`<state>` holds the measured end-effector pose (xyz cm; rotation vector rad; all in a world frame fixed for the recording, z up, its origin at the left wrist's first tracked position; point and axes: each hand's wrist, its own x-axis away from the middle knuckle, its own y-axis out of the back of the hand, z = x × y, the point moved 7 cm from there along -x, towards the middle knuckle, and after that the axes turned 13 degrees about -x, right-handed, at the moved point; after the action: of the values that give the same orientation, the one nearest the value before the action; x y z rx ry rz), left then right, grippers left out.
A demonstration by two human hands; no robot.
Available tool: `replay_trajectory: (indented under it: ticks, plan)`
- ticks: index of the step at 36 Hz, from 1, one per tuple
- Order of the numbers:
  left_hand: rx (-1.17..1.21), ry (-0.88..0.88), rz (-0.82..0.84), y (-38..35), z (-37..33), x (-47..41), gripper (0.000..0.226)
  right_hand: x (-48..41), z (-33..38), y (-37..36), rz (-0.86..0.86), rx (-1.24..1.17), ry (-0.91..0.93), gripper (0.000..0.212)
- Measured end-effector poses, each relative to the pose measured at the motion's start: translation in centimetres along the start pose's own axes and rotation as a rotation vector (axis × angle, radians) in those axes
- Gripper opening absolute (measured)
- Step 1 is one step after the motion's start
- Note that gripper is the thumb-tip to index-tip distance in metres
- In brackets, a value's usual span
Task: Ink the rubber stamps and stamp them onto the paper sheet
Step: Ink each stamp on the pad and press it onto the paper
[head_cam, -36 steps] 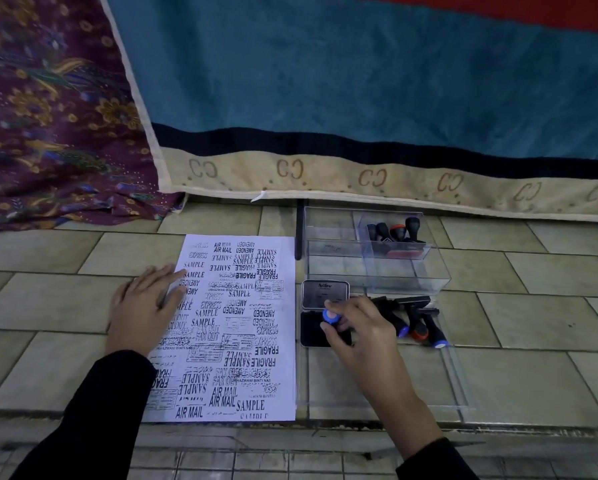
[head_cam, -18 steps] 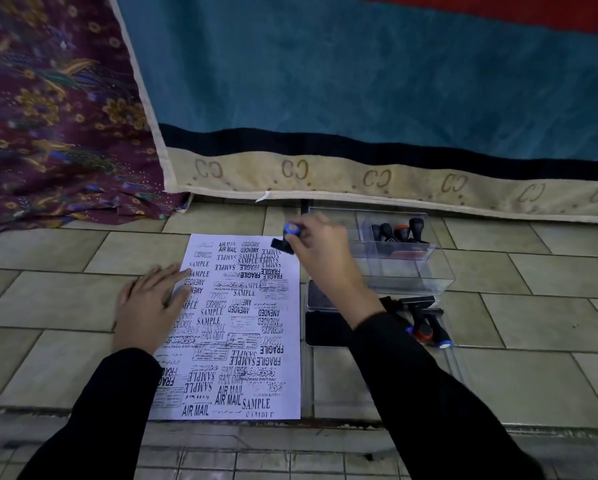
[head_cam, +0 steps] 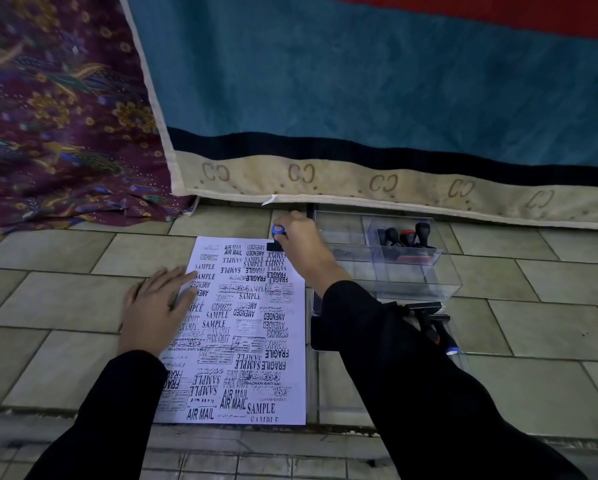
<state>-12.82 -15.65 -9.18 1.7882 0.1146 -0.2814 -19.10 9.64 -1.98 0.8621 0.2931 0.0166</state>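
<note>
Right fingers [head_cam: 290,223] around stamp [head_cam: 277,231] on paper [head_cam: 242,306]

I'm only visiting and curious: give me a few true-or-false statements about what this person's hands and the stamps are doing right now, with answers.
1. The right hand grips a blue-topped stamp at the far right corner of the paper sheet. True.
2. The left hand holds a second stamp. False: it rests flat on the sheet's left edge.
3. The sheet is blank. False: stamped words cover it.
4. Several dark stamps stand in a clear box. True.
</note>
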Motion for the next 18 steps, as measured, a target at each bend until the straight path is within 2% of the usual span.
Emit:
replay_trajectory:
  ticks: [10, 18]
  plan:
    - [0.002, 0.002, 0.002, -0.07, 0.06, 0.00, 0.050, -0.19, -0.06, -0.73, 0.032, -0.023, -0.015, 0.012]
    - [-0.003, 0.003, 0.004, 0.03, -0.04, 0.09, 0.052, -0.51, 0.27, -0.72, 0.047, 0.003, -0.031, 0.014]
